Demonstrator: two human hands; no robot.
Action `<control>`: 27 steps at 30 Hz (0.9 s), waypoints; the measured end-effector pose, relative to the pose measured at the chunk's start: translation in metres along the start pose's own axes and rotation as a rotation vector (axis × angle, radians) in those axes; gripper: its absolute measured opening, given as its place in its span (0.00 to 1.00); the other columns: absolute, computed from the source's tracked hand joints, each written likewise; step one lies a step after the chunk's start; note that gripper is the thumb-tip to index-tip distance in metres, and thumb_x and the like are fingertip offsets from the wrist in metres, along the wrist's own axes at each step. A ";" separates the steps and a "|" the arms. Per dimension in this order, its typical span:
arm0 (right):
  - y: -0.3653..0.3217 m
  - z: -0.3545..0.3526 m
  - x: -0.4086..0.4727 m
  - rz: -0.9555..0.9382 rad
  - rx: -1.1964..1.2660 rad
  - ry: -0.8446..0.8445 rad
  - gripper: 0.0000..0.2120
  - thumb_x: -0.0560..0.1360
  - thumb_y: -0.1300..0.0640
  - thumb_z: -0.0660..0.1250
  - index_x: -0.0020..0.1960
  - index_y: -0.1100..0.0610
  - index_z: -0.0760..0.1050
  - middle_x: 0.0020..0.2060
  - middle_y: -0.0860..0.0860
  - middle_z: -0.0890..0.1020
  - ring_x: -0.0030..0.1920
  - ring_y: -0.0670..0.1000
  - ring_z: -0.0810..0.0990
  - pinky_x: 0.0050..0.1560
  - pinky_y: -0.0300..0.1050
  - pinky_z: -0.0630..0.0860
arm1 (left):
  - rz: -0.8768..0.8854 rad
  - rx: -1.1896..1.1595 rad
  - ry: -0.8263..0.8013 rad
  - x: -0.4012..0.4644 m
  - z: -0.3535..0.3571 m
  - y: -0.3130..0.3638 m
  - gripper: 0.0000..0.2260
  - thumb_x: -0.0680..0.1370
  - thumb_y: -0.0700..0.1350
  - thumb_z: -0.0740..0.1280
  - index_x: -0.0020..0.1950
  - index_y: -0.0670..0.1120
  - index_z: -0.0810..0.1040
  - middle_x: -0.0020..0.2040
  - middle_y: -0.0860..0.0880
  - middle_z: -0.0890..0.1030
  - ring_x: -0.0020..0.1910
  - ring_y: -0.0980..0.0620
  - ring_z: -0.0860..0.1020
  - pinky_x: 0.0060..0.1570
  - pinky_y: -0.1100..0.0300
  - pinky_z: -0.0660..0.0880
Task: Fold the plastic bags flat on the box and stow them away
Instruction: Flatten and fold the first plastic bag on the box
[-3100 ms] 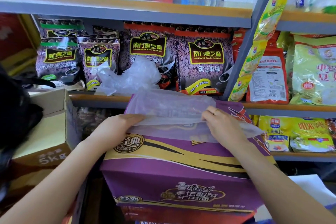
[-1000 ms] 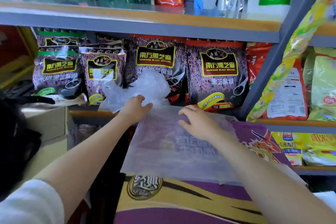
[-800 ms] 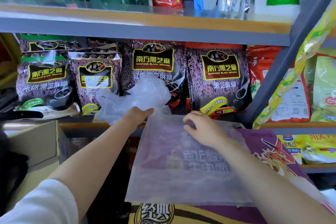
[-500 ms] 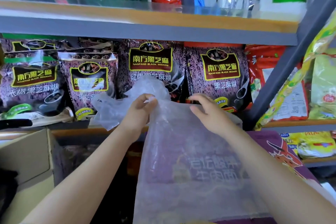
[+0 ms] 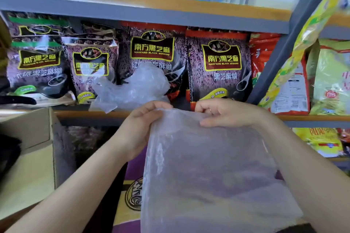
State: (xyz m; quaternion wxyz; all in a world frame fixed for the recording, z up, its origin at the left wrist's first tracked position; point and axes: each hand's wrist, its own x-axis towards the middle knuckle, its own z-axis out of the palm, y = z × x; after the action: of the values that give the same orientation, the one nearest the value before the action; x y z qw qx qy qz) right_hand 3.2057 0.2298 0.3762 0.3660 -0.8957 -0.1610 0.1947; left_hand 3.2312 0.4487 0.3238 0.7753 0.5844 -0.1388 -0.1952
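Note:
A clear, slightly milky plastic bag (image 5: 204, 172) hangs down over the purple and gold box (image 5: 130, 195), lifted by its top edge. My left hand (image 5: 142, 128) pinches the top left corner and my right hand (image 5: 225, 112) pinches the top right edge. The bag covers most of the box top. A second, crumpled clear plastic bag (image 5: 132, 89) lies on the middle shelf (image 5: 94, 114) behind my left hand, leaning on the sesame packets.
Purple black-sesame packets (image 5: 219, 66) line the middle shelf. An open cardboard carton (image 5: 28, 157) stands at the left. A grey shelf post (image 5: 280, 49) slants at the right, with yellow and red food packets (image 5: 289, 85) beyond it. Goods fill the upper shelf (image 5: 132, 5).
The bag lay flat on the box with both hands pressing it; both hands have since gripped its far edge and lifted it up toward me. The crumpled bag has stayed on the shelf.

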 end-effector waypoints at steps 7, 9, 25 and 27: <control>0.017 0.024 0.002 0.045 -0.403 0.039 0.08 0.72 0.50 0.69 0.41 0.49 0.70 0.36 0.45 0.76 0.37 0.47 0.73 0.40 0.45 0.71 | 0.076 0.874 0.219 -0.024 -0.020 -0.032 0.12 0.74 0.36 0.60 0.36 0.49 0.76 0.28 0.52 0.73 0.24 0.61 0.68 0.26 0.70 0.64; 0.028 0.032 -0.001 0.057 -0.460 0.031 0.07 0.72 0.50 0.69 0.45 0.47 0.71 0.43 0.46 0.78 0.44 0.49 0.76 0.48 0.48 0.73 | 0.116 1.046 0.261 -0.022 -0.018 -0.031 0.12 0.74 0.34 0.59 0.39 0.48 0.76 0.30 0.52 0.75 0.28 0.59 0.70 0.26 0.71 0.64; 0.036 0.042 -0.051 0.087 -0.585 0.366 0.09 0.74 0.48 0.66 0.40 0.52 0.70 0.33 0.45 0.71 0.40 0.48 0.69 0.38 0.46 0.67 | 0.340 1.465 -0.085 0.001 0.045 -0.052 0.15 0.79 0.52 0.58 0.47 0.42 0.76 0.46 0.46 0.75 0.48 0.44 0.76 0.45 0.50 0.73; 0.053 0.035 -0.065 0.139 -0.551 0.308 0.12 0.73 0.50 0.67 0.37 0.54 0.68 0.30 0.47 0.70 0.34 0.47 0.67 0.36 0.46 0.64 | 0.353 1.502 -0.048 0.002 0.039 -0.058 0.19 0.79 0.55 0.55 0.50 0.41 0.77 0.50 0.42 0.75 0.49 0.40 0.77 0.44 0.48 0.74</control>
State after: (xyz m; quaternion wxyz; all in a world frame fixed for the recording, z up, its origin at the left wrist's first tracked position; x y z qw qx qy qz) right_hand 3.1405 0.1865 0.3303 0.1157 -0.9888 -0.0888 0.0304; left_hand 3.2072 0.4008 0.2789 0.1871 0.9187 -0.3417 0.0653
